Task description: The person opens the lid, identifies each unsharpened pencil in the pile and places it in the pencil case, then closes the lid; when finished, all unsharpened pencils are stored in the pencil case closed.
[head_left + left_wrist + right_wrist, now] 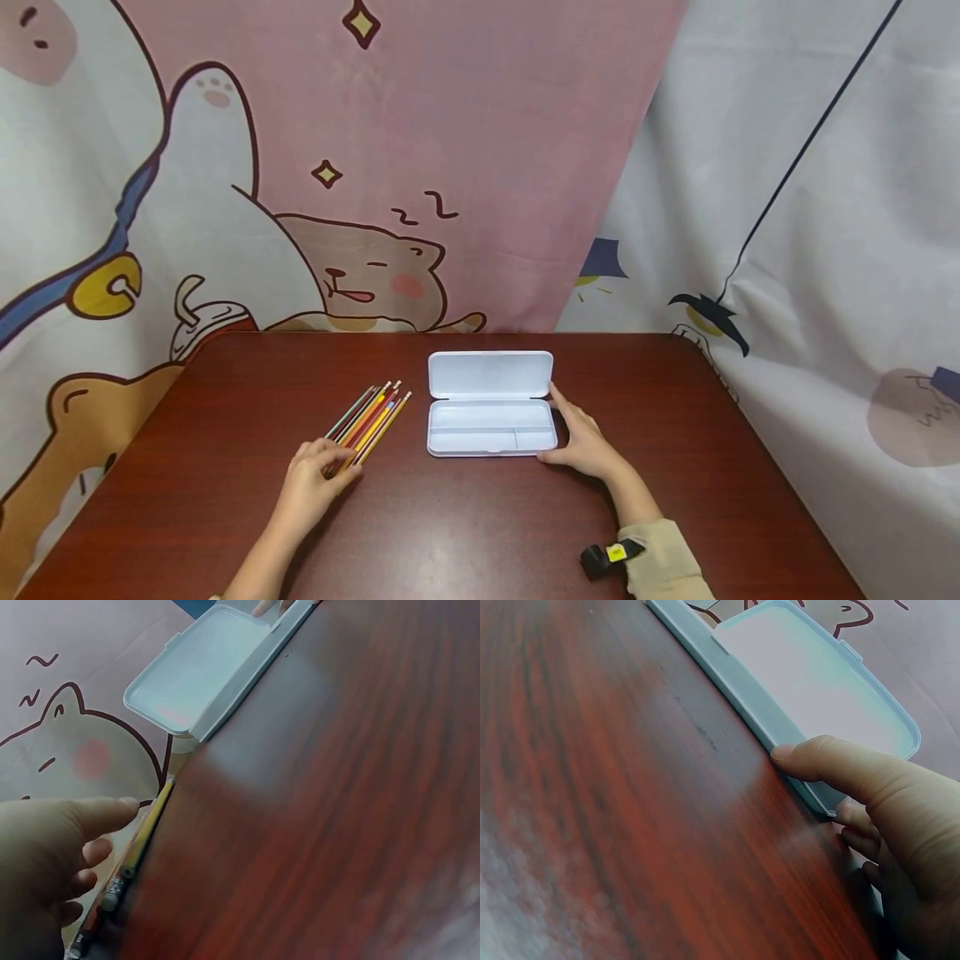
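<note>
A bundle of colored pencils [372, 423] lies slanted on the table, several side by side. My left hand [315, 482] is over their near ends, thumb and fingers apart. In the left wrist view its thumb [105, 816] is nearly straight beside a yellow pencil [152, 825], the fingertips close above the bundle. To the right is a pale pencil case [472, 443], its lid [491, 375] raised and its compartments bare. My right hand [585, 442] grips the case's right end. Its thumb [817, 759] presses the front edge, with the other fingers round the side.
The dark red-brown wooden table [450, 533] runs back to a cartoon-printed cloth [510, 167]. A black strap with a yellow label [617, 552] is at my right sleeve [663, 558].
</note>
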The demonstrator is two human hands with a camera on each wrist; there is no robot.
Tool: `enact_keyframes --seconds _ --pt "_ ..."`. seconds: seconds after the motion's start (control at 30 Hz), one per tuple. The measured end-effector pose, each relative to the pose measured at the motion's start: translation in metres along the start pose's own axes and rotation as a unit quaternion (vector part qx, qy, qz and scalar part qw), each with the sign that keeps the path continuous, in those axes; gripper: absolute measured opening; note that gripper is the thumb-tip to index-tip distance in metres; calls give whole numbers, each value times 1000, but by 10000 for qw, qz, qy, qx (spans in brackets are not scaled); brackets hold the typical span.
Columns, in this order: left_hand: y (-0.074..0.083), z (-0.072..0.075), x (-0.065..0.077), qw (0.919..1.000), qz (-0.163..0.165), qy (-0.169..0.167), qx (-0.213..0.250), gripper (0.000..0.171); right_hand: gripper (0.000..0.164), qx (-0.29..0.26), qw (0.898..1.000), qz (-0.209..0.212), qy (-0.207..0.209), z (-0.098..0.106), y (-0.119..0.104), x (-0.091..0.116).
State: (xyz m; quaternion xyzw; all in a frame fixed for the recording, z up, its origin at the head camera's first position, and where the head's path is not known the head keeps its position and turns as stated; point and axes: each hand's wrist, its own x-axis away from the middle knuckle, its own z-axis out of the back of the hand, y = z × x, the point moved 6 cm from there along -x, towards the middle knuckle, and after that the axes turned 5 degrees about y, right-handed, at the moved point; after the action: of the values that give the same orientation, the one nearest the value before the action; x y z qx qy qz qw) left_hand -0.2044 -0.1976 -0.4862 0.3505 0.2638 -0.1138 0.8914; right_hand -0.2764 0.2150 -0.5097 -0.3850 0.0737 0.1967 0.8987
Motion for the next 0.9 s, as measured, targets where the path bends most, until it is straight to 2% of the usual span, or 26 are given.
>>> enact_keyframes --seconds 0.17,0.53,0.67,0.9 --pt "-4 -4 4 9998 81 -158 -135 21 116 3 10000 -48 -27 0 1 1" --pt "1 -7 5 9987 -160 218 -437 22 116 -26 10000 9 14 1 0 0" --pt "3 -9 5 9980 -80 276 -560 19 116 -15 10000 -35 -43 0 0 0" --pt "2 -9 6 9981 121 390 -466 17 116 -26 10000 -83 -47 0 0 0"
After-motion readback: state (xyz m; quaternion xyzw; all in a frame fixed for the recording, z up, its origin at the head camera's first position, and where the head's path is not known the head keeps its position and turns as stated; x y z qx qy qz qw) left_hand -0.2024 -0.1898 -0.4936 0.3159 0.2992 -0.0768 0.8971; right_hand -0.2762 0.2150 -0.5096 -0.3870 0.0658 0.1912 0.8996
